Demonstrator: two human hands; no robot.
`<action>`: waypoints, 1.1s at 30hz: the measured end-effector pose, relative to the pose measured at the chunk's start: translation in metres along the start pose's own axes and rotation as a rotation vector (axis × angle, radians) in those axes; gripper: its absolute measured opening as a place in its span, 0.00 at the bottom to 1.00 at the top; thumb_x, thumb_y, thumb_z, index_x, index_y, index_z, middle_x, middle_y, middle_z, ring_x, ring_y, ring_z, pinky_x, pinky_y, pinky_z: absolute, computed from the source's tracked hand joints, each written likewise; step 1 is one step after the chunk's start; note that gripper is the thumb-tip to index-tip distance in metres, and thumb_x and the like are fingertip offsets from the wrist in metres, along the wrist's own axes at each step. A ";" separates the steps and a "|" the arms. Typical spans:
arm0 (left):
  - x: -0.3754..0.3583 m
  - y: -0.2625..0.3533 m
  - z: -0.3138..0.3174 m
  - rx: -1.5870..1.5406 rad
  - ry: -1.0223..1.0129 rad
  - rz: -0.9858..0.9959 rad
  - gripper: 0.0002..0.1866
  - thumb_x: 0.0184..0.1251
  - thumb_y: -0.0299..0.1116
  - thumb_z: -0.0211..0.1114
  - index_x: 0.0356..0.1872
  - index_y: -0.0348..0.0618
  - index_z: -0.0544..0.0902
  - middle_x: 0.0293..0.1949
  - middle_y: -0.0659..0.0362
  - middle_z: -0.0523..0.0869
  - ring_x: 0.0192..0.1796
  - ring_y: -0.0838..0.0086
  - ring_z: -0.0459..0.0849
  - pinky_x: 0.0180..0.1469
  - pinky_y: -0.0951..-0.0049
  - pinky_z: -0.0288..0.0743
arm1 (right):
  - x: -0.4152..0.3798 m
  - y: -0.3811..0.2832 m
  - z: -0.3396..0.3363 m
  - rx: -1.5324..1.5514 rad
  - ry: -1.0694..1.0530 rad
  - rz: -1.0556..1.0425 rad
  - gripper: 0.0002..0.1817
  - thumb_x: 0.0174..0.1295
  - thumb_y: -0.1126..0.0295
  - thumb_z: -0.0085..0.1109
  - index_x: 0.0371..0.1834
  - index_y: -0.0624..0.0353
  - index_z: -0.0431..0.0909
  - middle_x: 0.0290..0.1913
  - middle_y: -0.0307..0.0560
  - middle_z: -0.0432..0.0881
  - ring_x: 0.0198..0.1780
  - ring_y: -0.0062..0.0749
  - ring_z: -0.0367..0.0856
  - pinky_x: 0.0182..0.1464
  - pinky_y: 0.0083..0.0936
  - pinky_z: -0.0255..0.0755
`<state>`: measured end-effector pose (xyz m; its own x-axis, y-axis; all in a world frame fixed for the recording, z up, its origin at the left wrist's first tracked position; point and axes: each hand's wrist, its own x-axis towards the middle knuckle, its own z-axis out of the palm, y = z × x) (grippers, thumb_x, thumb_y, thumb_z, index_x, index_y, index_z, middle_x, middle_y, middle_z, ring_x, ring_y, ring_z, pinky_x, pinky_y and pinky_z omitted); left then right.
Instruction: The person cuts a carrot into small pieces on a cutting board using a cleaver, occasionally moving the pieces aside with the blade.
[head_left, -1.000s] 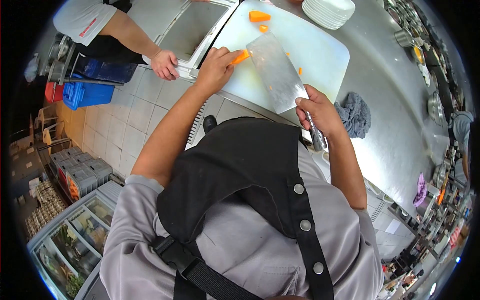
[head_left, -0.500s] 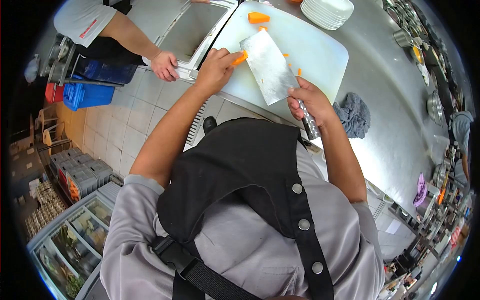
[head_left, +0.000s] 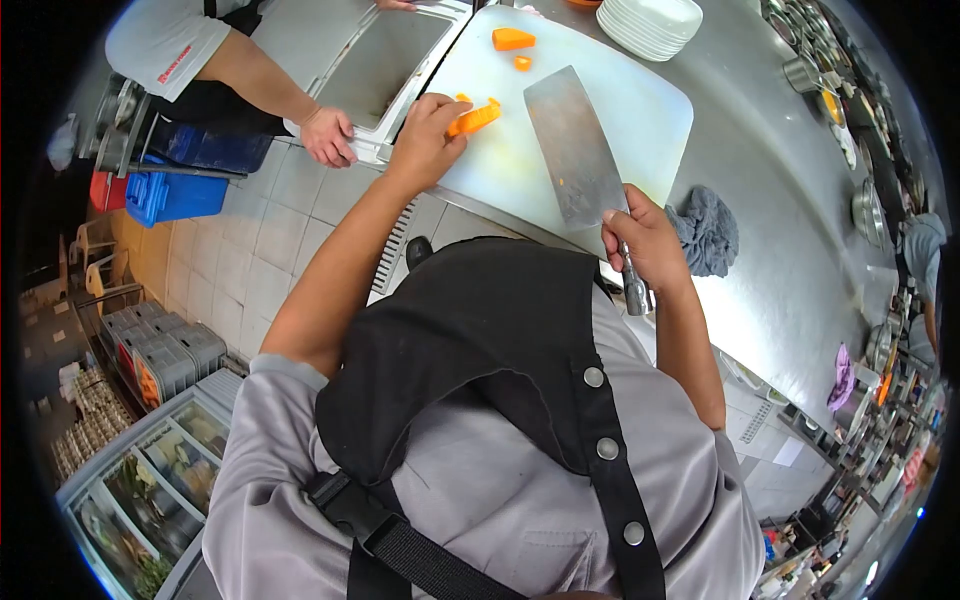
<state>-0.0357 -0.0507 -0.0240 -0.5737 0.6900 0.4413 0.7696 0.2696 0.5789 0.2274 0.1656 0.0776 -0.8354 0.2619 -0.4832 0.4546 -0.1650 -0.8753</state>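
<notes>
My right hand (head_left: 645, 240) is closed around the metal handle of a cleaver (head_left: 575, 150). Its broad blade slants over the right half of a white cutting board (head_left: 650, 110). At the board's left side, my left hand (head_left: 430, 140) has its fingers curled on cut orange carrot pieces (head_left: 475, 119), partly covered by the fingertips. A bigger carrot chunk (head_left: 513, 39) lies near the board's far edge, with a small carrot piece (head_left: 522, 63) just below it. The blade is apart from the carrots.
A stack of white plates (head_left: 650, 25) stands beyond the board, and a crumpled grey cloth (head_left: 708, 232) lies right of it on the steel counter (head_left: 790, 270). To the left, another person's hand (head_left: 327, 137) rests on the edge of an open white-rimmed bin (head_left: 385, 80).
The cleaver has moved right and toward me, away from my left hand. The carrot slivers beside the blade no longer show there. More cut carrot now shows at my left fingers.
</notes>
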 end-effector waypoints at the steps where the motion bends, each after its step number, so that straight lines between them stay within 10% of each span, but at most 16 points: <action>1: 0.002 -0.004 -0.001 -0.027 -0.026 -0.061 0.19 0.67 0.26 0.68 0.59 0.45 0.85 0.45 0.55 0.82 0.48 0.63 0.78 0.53 0.64 0.75 | -0.002 0.003 -0.002 -0.036 0.023 -0.004 0.09 0.73 0.72 0.52 0.52 0.60 0.75 0.21 0.37 0.74 0.16 0.20 0.69 0.20 0.18 0.65; 9: 0.022 0.006 -0.013 0.120 -0.030 -0.126 0.15 0.65 0.32 0.71 0.52 0.42 0.88 0.46 0.53 0.84 0.51 0.56 0.79 0.58 0.60 0.75 | -0.021 0.033 -0.022 0.083 -0.071 0.065 0.10 0.73 0.72 0.53 0.54 0.60 0.75 0.21 0.39 0.74 0.15 0.20 0.68 0.19 0.18 0.65; 14: 0.043 0.089 0.021 -0.125 -0.054 0.441 0.10 0.63 0.29 0.73 0.44 0.45 0.87 0.45 0.58 0.84 0.53 0.59 0.80 0.54 0.61 0.77 | -0.034 0.021 -0.016 0.465 -0.055 0.088 0.12 0.73 0.73 0.52 0.57 0.59 0.74 0.21 0.40 0.72 0.15 0.21 0.67 0.18 0.20 0.64; 22: 0.028 0.023 -0.003 0.097 0.261 0.081 0.13 0.58 0.27 0.72 0.45 0.42 0.86 0.42 0.54 0.84 0.49 0.55 0.81 0.55 0.55 0.75 | -0.051 0.020 -0.027 0.267 0.279 -0.177 0.14 0.74 0.74 0.50 0.60 0.59 0.74 0.21 0.40 0.72 0.16 0.21 0.68 0.19 0.20 0.64; 33: -0.001 -0.015 -0.007 0.133 0.067 -0.061 0.17 0.55 0.25 0.72 0.47 0.42 0.84 0.50 0.55 0.87 0.54 0.55 0.81 0.61 0.61 0.72 | 0.039 0.014 0.011 -0.003 -0.103 0.077 0.13 0.73 0.72 0.53 0.58 0.62 0.74 0.23 0.37 0.73 0.17 0.20 0.69 0.21 0.21 0.66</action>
<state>-0.0486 -0.0604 -0.0283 -0.6342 0.6249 0.4553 0.7608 0.3994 0.5115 0.1980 0.1629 0.0473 -0.8254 0.1493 -0.5445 0.5194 -0.1775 -0.8359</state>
